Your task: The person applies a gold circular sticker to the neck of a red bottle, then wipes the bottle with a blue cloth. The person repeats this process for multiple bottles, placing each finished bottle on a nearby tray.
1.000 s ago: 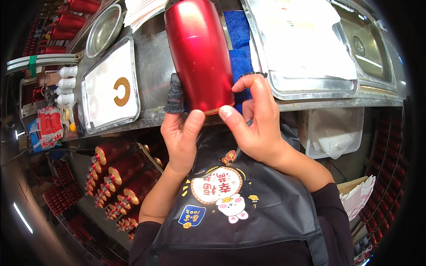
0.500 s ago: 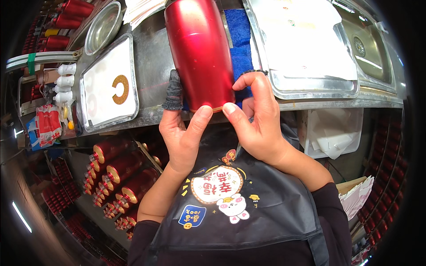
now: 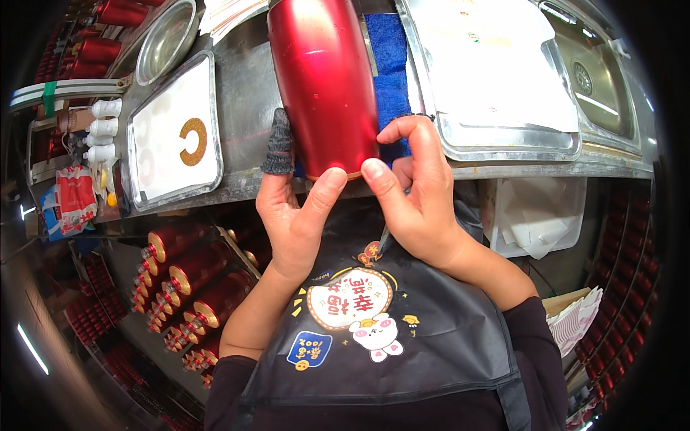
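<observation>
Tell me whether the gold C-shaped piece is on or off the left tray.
On: the gold C-shaped piece lies on the white sheet inside the left tray's rim.

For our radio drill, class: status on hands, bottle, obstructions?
Left hand and right hand on bottle, thumbs at near end. Blue cloth beside it. Nothing visibly blocking either hand.

A passage lay over the grey metal counter between the small rectangular silver tray and tapered red bottle; rightward, a larger paper-covered silver tray obstructed.
</observation>
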Demonstrator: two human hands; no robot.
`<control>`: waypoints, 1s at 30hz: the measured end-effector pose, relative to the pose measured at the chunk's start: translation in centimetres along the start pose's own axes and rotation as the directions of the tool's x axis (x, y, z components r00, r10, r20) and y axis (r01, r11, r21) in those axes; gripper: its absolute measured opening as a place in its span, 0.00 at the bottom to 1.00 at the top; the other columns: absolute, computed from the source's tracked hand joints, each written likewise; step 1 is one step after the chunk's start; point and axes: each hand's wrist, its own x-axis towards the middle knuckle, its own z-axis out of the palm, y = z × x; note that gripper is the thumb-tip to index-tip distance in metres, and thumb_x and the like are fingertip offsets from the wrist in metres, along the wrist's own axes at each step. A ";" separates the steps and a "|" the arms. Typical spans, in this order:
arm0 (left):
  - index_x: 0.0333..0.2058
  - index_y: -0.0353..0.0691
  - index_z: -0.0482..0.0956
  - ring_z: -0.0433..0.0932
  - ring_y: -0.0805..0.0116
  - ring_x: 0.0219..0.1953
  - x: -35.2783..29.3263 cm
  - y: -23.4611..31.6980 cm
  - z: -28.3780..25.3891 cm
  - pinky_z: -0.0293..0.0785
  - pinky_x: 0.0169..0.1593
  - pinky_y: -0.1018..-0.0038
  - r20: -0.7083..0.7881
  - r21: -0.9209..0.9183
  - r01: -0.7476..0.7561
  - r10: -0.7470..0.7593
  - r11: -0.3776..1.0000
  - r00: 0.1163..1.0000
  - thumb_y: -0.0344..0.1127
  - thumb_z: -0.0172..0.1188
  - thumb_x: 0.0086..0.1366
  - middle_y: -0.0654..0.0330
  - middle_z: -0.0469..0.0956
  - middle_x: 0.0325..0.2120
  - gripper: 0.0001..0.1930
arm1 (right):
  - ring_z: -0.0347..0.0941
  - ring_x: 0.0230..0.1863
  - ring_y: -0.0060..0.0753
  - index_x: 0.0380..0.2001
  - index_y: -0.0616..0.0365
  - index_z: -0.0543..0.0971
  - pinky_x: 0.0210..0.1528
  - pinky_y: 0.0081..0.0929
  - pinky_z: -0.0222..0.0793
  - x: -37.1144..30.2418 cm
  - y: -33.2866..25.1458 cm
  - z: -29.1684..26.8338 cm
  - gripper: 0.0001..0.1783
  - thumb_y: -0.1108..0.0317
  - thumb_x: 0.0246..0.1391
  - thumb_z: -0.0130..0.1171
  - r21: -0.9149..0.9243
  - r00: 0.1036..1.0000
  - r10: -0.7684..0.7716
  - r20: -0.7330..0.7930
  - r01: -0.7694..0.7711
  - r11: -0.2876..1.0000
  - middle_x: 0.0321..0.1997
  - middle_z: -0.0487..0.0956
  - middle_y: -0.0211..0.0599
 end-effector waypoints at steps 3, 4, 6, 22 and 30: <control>0.60 0.32 0.71 0.78 0.73 0.49 0.0 0.0 0.2 0.73 0.56 0.74 -0.046 -0.065 -0.007 0.004 0.998 0.999 0.27 0.66 0.65 0.58 0.79 0.50 0.25 | 0.70 0.37 0.45 0.44 0.59 0.72 0.38 0.38 0.69 -0.1 0.1 -0.2 0.20 0.63 0.53 0.68 0.022 0.999 0.037 0.035 -0.038 0.999 0.39 0.72 0.43; 0.60 0.32 0.71 0.78 0.73 0.49 -0.1 0.0 0.3 0.73 0.56 0.74 -0.037 -0.052 -0.016 0.014 0.999 0.999 0.27 0.66 0.66 0.58 0.79 0.50 0.25 | 0.68 0.33 0.39 0.45 0.60 0.71 0.35 0.34 0.65 -0.1 0.1 -0.1 0.20 0.65 0.54 0.68 0.025 1.000 0.010 0.019 -0.010 1.000 0.40 0.71 0.41; 0.61 0.32 0.71 0.78 0.73 0.49 -0.1 0.1 0.4 0.73 0.56 0.74 -0.032 -0.023 -0.017 0.016 1.000 0.999 0.27 0.65 0.66 0.58 0.79 0.50 0.26 | 0.60 0.23 0.21 0.47 0.61 0.69 0.25 0.24 0.56 -0.3 0.1 0.1 0.21 0.68 0.56 0.67 -0.068 0.997 -0.079 0.003 0.079 0.995 0.42 0.71 0.35; 0.60 0.32 0.75 0.60 0.45 0.72 -2.7 -1.8 -2.5 0.30 0.73 0.42 0.147 0.647 -0.280 0.245 0.709 0.958 0.35 0.68 0.62 0.43 0.66 0.67 0.28 | 0.72 0.37 0.49 0.45 0.59 0.68 0.36 0.40 0.70 0.0 -0.9 0.5 0.27 0.57 0.52 0.70 -0.220 0.999 -0.033 0.017 0.035 0.975 0.40 0.70 0.44; 0.55 0.32 0.79 0.65 0.42 0.69 -3.3 -1.9 -2.4 0.30 0.71 0.37 0.242 0.759 -0.396 0.341 0.517 0.909 0.36 0.69 0.59 0.41 0.71 0.63 0.26 | 0.63 0.22 0.27 0.47 0.61 0.65 0.23 0.28 0.59 0.0 -0.4 0.9 0.25 0.63 0.56 0.68 -0.253 0.991 -0.132 0.000 0.128 0.959 0.36 0.70 0.38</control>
